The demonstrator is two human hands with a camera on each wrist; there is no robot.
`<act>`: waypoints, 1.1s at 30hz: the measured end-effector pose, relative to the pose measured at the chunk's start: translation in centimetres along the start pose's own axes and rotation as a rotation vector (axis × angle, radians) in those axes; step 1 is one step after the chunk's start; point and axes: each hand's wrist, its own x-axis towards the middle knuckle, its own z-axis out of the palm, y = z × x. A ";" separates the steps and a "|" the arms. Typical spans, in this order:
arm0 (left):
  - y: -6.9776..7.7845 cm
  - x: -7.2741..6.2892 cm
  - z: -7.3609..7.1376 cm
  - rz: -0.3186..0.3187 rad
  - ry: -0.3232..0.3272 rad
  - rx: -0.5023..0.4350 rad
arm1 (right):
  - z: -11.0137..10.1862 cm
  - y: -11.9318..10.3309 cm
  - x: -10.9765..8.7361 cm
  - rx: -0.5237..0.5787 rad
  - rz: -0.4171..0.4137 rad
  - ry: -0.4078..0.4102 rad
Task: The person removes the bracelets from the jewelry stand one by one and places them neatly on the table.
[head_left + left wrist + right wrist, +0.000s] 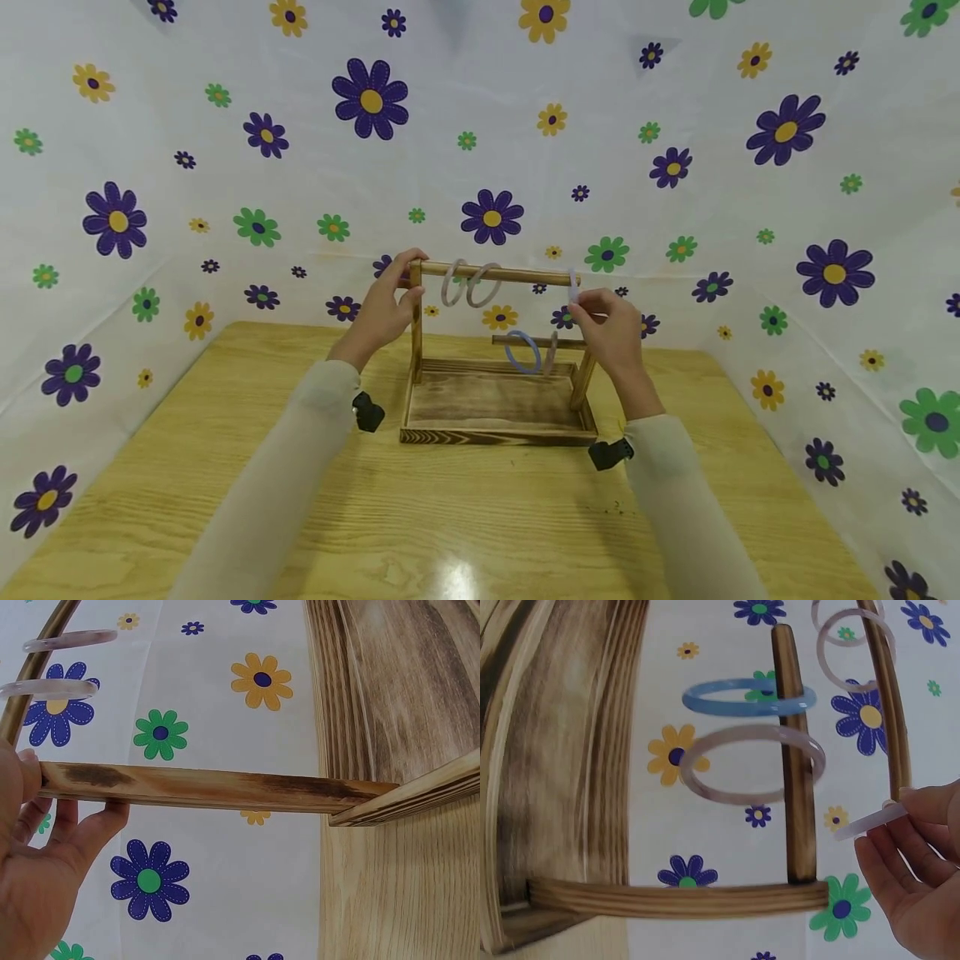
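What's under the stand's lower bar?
A blue ring and a brownish ring hang from the lower bar, above the tray. The tabletop beneath the tray is covered and can't be seen.

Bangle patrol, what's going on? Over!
Left hand gripping brown wooden stand by top corner. Right hand pinching pale-lilac round bangle at free end of upper brown wooden bar. No obstacle visible.

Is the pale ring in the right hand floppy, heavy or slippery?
Probably stiff: the pale ring, pinched by the right hand, shows a straight, unsagging edge. Likely light, since its band looks slim. Perhaps slippery, as its surface looks smooth.
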 end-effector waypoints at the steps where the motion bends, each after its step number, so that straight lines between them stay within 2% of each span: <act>1: 0.0 0.0 0.0 0.001 0.003 0.001 | -0.3 0.0 0.1 -0.004 -0.004 0.003; 7: -0.2 0.0 -0.3 0.006 0.013 0.008 | -2.3 0.3 0.5 -0.051 0.006 0.020; 16: -0.2 0.2 -0.1 0.022 0.012 0.006 | -5.1 0.8 -0.1 -0.130 0.011 0.045; 28: -0.2 0.0 -0.1 -0.004 0.002 0.016 | -6.5 1.7 -1.5 -0.188 0.106 -0.006; 33: -0.3 0.0 0.1 -0.013 -0.003 0.018 | -6.9 2.3 -1.9 -0.198 0.106 -0.011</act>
